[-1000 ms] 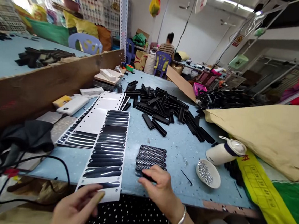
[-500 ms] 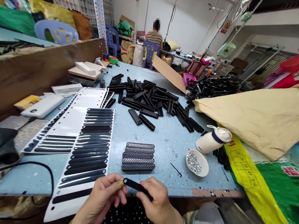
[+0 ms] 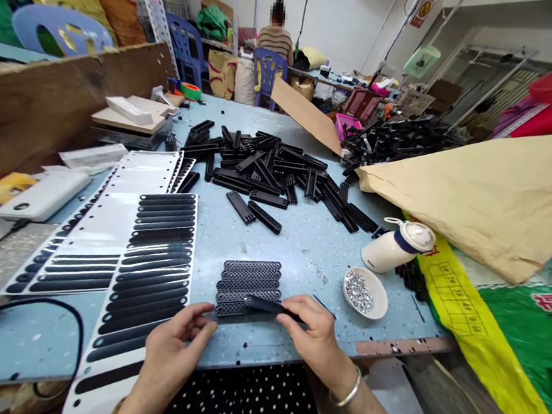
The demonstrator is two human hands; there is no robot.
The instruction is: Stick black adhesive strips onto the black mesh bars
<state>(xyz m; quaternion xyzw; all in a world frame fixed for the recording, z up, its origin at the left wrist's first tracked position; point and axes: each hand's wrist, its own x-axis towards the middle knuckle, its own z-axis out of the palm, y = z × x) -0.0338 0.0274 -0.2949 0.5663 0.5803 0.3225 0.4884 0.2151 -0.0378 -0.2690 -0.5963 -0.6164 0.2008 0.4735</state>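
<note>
Your L hand (image 3: pixel 171 351) and R hand (image 3: pixel 316 339) meet at the near edge of the bench (image 3: pixel 301 246), each pinching one end of a black strip (image 3: pixel 262 307): L grip closed on its near-left end, R grip closed on its right end, thumb and forefinger tips on the part, other fingers curled. The strip lies low over the nearest piece of a stack (image 3: pixel 249 287) of perforated black plates, set in a neat row just beyond your fingers; whether it touches the stack can't be told. Left of the stack, a white sheet (image 3: pixel 158 268) carrying rows of black stickers runs off the bench edge toward you, w/ a second sheet (image 3: pixel 109 220) beside it. Right of the stack: a thin pin (image 3: pixel 323 305), a small dish (image 3: pixel 365 293) of shiny bits, and a white jug (image 3: pixel 398 246) lying on its side. Farther back, a loose pile (image 3: pixel 273 169) of black parts. A bangle (image 3: pixel 347 393) sits on your R wrist.
</note>
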